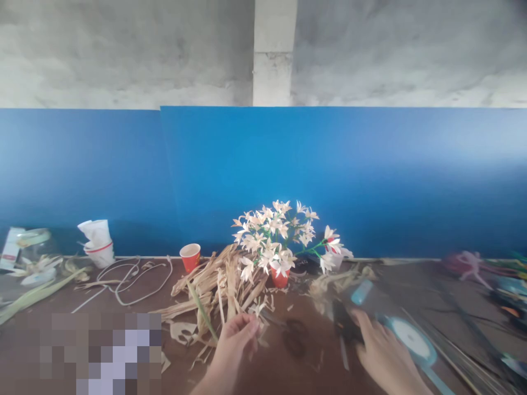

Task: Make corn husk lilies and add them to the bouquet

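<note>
My left hand (239,337) is closed, thumb and fingertips pinching a small white husk flower (258,309). Farther right, my right hand (381,348) is smeared by motion beside a black tool (346,322), too blurred to name; whether the fingers grip it I cannot tell. Dark scissors (295,336) lie on the table between the hands. Behind my left hand spreads a heap of dry corn husks (224,277). A bunch of white husk flowers (274,225) on green stems stands in a red cup (280,278).
A roll of light-blue ribbon (411,337) lies right of my right hand, near a blurred light-blue object (362,292). At the back stand a red paper cup (190,258) and a white cup (100,253). A white cable (123,285) loops at left, before the blue partition (263,164).
</note>
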The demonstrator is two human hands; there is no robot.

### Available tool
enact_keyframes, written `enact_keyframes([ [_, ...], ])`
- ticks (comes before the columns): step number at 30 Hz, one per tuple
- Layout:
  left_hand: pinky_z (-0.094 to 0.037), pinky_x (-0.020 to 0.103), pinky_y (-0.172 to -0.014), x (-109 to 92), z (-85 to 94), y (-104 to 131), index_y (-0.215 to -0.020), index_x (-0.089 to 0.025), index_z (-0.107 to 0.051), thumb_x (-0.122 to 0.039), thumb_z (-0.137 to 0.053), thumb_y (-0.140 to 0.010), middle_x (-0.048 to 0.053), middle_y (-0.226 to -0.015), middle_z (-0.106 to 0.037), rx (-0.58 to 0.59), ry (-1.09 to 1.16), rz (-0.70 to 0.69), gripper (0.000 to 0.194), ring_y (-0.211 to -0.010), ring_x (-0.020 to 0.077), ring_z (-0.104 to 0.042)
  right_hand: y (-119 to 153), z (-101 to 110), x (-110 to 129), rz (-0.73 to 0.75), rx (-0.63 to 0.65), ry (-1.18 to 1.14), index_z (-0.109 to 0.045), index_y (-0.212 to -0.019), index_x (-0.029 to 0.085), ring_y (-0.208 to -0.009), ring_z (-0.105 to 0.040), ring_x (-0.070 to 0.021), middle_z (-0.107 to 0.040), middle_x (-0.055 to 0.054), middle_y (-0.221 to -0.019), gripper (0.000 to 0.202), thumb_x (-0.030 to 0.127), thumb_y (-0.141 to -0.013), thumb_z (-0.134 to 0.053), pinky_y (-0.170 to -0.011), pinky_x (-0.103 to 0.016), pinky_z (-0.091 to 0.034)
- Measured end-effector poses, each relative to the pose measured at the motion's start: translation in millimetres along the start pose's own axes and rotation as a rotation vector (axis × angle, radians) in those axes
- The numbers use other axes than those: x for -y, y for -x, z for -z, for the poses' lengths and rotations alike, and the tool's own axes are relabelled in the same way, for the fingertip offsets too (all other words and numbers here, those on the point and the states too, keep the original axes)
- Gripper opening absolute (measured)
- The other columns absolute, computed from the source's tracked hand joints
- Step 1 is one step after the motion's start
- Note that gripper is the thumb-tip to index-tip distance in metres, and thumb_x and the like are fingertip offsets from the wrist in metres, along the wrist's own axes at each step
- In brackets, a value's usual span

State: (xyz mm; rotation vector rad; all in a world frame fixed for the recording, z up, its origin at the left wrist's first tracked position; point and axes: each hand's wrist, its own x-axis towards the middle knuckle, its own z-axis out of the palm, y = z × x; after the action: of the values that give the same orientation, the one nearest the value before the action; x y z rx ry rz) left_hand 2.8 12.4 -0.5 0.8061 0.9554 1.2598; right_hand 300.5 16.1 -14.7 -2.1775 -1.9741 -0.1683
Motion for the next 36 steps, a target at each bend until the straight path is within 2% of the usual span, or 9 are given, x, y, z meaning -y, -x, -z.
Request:
enact_keyframes([
  [3, -0.023, 0.017, -0.034, -1.0, -1.7, 0.0, -0.056, -0.014, -0.057, -0.047, -0.074, -0.054, -0.004, -0.044, -0.049, -0.045, -0.033, -0.018, 0.037, -0.034, 0.0033, -0.034, -2.9, 14.3, 12.6, 0.059, -0.069, -0.244, -0.053, -0.105, 0.018, -0.091, -0.059, -0.0289, -0.064, -0.014, -0.098, 0.031, 0.018, -0.075, -0.045, -0.077, -0.037, -0.042],
  [4, -0.023, 0.017, -0.034, -1.8, -2.5, 0.3, -0.055, -0.014, -0.056, -0.048, -0.074, -0.053, -0.005, -0.042, -0.047, -0.061, -0.038, -0.018, 0.038, -0.033, 0.0034, -0.034, -1.9, 21.6, 21.6, 0.049, -0.080, -0.350, -0.054, -0.099, 0.021, -0.090, -0.059, -0.0277, -0.064, -0.012, -0.097, 0.025, 0.022, -0.075, -0.046, -0.075, -0.035, -0.044],
  [7, -0.023, 0.016, -0.034, -5.2, -5.7, 2.3, -0.054, -0.015, -0.055, -0.048, -0.075, -0.051, -0.008, -0.035, -0.041, -0.095, -0.034, -0.015, 0.039, -0.032, 0.0033, -0.032, 6.7, 43.3, 58.5, 0.151, -0.085, -0.638, -0.056, -0.085, 0.024, -0.082, -0.058, -0.0238, -0.063, -0.008, -0.086, 0.015, 0.034, -0.079, -0.047, -0.069, -0.030, -0.044],
  [10, -0.024, 0.016, -0.036, -9.2, -8.8, 5.0, -0.053, -0.015, -0.055, -0.044, -0.077, -0.049, -0.008, -0.034, -0.041, -0.115, -0.007, -0.042, 0.037, -0.032, 0.0032, -0.032, 16.6, 53.5, 95.7, 0.371, -0.045, -0.859, -0.055, -0.068, 0.025, -0.066, -0.054, -0.0197, -0.058, -0.003, -0.071, 0.008, 0.031, -0.073, -0.053, -0.060, -0.028, -0.042],
  [14, -0.026, 0.016, -0.036, -11.2, -8.8, 4.9, -0.053, -0.015, -0.056, -0.043, -0.078, -0.045, -0.008, -0.033, -0.044, -0.115, 0.025, -0.016, 0.036, -0.032, 0.0039, -0.034, 20.6, 43.4, 124.4, 0.532, -0.036, -0.859, -0.052, -0.064, 0.023, -0.059, -0.048, -0.0149, -0.052, 0.000, -0.066, 0.004, 0.021, -0.067, -0.054, -0.054, -0.024, -0.037],
  [16, -0.026, 0.016, -0.035, -9.6, -7.0, 2.6, -0.053, -0.015, -0.056, -0.043, -0.078, -0.043, -0.007, -0.032, -0.045, -0.112, 0.033, 0.006, 0.037, -0.031, 0.0042, -0.034, 20.4, 34.7, 129.6, 0.565, -0.035, -0.798, -0.052, -0.065, 0.022, -0.059, -0.047, -0.0134, -0.051, 0.001, -0.068, 0.005, 0.017, -0.065, -0.052, -0.054, -0.023, -0.035],
  [19, -0.026, 0.016, -0.035, -5.6, -4.1, -0.9, -0.055, -0.015, -0.057, -0.042, -0.078, -0.045, -0.008, -0.032, -0.044, -0.100, 0.045, 0.006, 0.036, -0.030, 0.0038, -0.034, 22.0, 25.9, 130.7, 0.528, -0.033, -0.730, -0.052, -0.070, 0.022, -0.062, -0.048, -0.0134, -0.052, 0.000, -0.072, 0.008, 0.015, -0.066, -0.051, -0.056, -0.022, -0.036],
  [30, -0.027, 0.015, -0.036, -1.4, -2.1, 2.1, -0.059, -0.015, -0.057, -0.035, -0.076, -0.052, -0.007, -0.037, -0.048, -0.113, 0.023, 0.021, 0.029, -0.033, 0.0040, -0.037, 29.1, 27.6, 126.1, 0.506, 0.004, -0.767, -0.049, -0.070, 0.021, -0.066, -0.048, -0.0149, -0.049, -0.001, -0.073, 0.013, 0.010, -0.062, -0.048, -0.059, -0.023, -0.037],
  [36, -0.025, 0.015, -0.036, -5.5, -5.7, 6.7, -0.059, -0.014, -0.056, -0.036, -0.076, -0.053, -0.007, -0.038, -0.048, -0.098, 0.043, 0.045, 0.030, -0.034, 0.0039, -0.038, 27.4, 13.0, 127.1, 0.482, -0.060, -0.860, -0.051, -0.069, 0.022, -0.062, -0.049, -0.0151, -0.050, 0.000, -0.069, 0.008, 0.015, -0.065, -0.052, -0.056, -0.023, -0.039],
])
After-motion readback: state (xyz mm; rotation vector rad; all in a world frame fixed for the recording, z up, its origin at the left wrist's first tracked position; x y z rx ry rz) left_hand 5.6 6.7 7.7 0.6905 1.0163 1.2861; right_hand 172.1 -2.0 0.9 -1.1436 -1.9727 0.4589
